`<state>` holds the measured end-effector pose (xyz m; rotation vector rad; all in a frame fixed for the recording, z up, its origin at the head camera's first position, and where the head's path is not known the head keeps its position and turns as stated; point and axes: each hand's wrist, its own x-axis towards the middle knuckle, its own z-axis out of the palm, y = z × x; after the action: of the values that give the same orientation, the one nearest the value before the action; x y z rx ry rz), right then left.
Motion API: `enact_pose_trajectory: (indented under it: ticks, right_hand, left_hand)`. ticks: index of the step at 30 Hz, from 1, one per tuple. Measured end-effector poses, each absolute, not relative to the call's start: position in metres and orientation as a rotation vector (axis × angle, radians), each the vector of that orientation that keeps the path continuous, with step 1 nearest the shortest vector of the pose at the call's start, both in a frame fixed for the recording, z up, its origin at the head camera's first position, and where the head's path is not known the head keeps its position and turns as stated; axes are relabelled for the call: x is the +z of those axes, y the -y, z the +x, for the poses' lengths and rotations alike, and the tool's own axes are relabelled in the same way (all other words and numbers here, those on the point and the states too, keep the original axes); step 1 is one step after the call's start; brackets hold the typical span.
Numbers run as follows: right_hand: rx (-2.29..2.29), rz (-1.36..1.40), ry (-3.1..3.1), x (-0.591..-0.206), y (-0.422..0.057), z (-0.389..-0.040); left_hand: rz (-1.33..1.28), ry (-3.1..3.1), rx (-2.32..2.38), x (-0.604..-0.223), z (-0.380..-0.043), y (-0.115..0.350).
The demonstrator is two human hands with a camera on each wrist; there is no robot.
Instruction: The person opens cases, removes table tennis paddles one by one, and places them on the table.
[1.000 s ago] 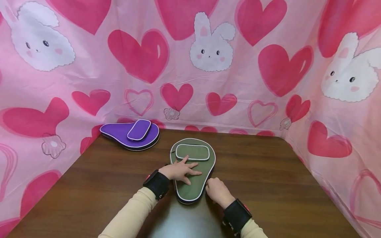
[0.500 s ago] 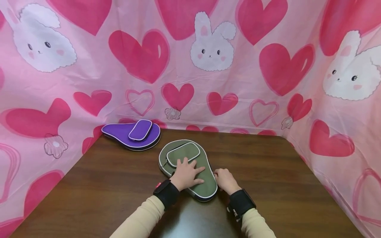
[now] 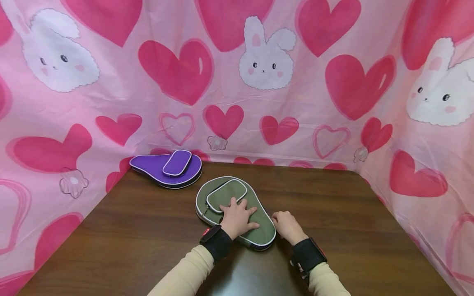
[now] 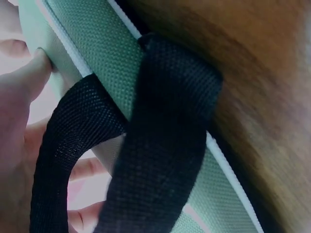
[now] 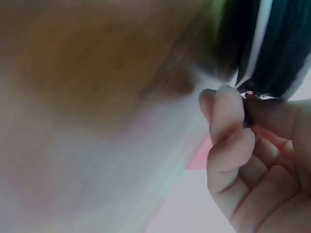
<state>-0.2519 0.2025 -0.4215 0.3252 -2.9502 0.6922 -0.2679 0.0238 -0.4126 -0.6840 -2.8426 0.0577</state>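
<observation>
In the head view a green table tennis bat case [image 3: 263,231] with white piping lies on the table, its narrow end angled towards the front right. My left hand [image 3: 238,218] rests on its top with the fingers spread, just below the raised pocket [image 3: 226,194]. Black straps [image 4: 165,121] come off the case's side in the left wrist view. At the case's right edge is my right hand [image 3: 289,227], fingers curled. The right wrist view shows its thumb and finger pinching a small dark zipper pull [image 5: 248,112] at the dark side band; the pull is mostly hidden.
A purple bat case [image 3: 152,162] with a small pocket lies at the back left of the brown wooden table [image 3: 333,213]. Pink cloth [image 3: 222,94] printed with hearts and rabbits hangs behind and along both sides.
The green case has turned, its wide end swinging left and its narrow end right. My left hand has moved slightly right with it. The right hand has shifted right and a little up.
</observation>
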Motion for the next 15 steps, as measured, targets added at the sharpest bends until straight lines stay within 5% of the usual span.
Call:
enact_pose_trajectory:
  ticks: [15]
  right_hand:
    - [0.529,0.276,2.927,-0.424,-0.200,-0.213]
  left_hand:
    - [-0.709,2.880,0.003,-0.409,-0.272,-0.022]
